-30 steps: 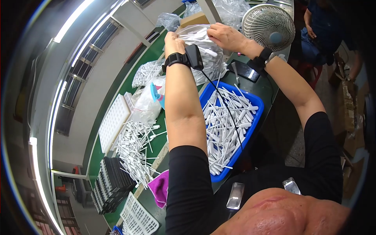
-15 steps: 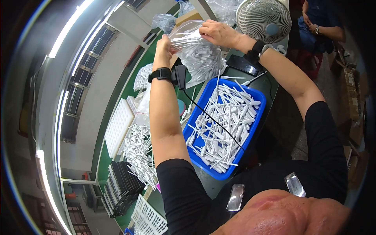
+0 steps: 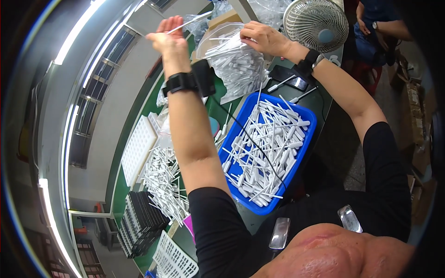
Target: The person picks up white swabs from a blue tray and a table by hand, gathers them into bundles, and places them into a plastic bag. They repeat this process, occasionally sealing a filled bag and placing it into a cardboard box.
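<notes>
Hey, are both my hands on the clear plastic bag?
No, only the right hand is at the clear bag; the left hand is raised apart from it.

The left hand (image 3: 171,39) has let go of the clear plastic bag (image 3: 237,69) and swung out to its left, palm turned up, a white dropper (image 3: 194,21) now crossing its fingers. Another dropper (image 3: 281,84) has come to lie over the dark phone (image 3: 300,84). The seated co-worker's watch-wearing arm (image 3: 394,29), first lowered, now reaches toward the lap.

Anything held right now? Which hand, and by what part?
Right hand: clear plastic bag of white pipettes, gripped at its upper right edge. Left hand: single pipette at one end, other end jutting right; exact grip unclear.
</notes>
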{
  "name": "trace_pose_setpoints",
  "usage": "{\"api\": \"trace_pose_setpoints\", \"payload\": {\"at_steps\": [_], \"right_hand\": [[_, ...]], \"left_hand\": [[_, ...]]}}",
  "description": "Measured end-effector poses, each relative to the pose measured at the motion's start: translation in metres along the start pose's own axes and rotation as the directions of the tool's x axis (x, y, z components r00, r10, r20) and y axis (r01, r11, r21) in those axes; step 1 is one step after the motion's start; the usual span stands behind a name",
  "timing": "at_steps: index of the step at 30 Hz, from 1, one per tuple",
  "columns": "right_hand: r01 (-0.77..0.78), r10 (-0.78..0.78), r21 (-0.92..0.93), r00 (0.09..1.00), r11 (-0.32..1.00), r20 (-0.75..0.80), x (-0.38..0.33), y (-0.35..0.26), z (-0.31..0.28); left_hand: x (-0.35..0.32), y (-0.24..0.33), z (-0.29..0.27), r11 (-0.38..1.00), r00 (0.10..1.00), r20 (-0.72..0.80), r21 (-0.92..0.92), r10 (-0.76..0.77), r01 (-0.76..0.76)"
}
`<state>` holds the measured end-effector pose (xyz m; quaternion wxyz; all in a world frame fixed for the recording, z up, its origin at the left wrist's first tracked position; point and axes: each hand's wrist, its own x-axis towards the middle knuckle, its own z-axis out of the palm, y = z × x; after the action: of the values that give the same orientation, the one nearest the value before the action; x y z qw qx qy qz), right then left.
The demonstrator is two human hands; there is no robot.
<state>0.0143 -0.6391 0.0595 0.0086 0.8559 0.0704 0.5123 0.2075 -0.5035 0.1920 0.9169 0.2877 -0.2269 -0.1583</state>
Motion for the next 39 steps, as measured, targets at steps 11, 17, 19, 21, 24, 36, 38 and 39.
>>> {"api": "trace_pose_setpoints", "payload": {"at_steps": [11,17,19,21,24,36,38,39], "right_hand": [[-0.050,0.050,0.000,0.988,0.999,-0.144,0.000,0.034,0.008],[-0.322,0.329,0.068,0.926,0.944,-0.186,0.009,0.046,0.051],[-0.313,0.314,0.036,0.930,0.949,-0.190,0.007,0.048,0.054],[-0.320,0.322,0.045,0.932,0.946,-0.168,0.012,0.045,0.050],[-0.362,0.362,0.027,0.924,0.932,-0.123,0.006,0.049,0.047],[-0.244,0.252,0.130,0.967,0.961,-0.046,0.013,0.035,0.040],[-0.262,0.265,0.089,0.964,0.961,-0.031,0.007,0.036,0.028],[-0.248,0.252,0.119,0.967,0.962,-0.024,0.008,0.033,0.029]], "left_hand": [[-0.004,-0.041,-0.030,-0.059,0.399,0.642,0.570,0.655,-0.819],[-0.148,-0.094,-0.067,0.123,0.590,0.691,0.686,-0.418,-0.717],[-0.170,-0.150,-0.084,-0.038,0.565,0.563,0.688,-0.603,-0.725],[-0.161,-0.191,-0.112,-0.129,0.551,0.578,0.610,-0.602,-0.782],[-0.154,-0.243,-0.138,-0.257,0.580,0.519,0.565,-0.628,-0.784],[-0.198,-0.253,-0.105,0.007,0.287,0.411,0.583,-0.865,-0.813],[-0.205,-0.251,-0.103,0.021,0.295,0.452,0.573,-0.842,-0.819],[-0.208,-0.244,-0.103,0.029,0.282,0.582,0.467,-0.763,-0.884]]}}
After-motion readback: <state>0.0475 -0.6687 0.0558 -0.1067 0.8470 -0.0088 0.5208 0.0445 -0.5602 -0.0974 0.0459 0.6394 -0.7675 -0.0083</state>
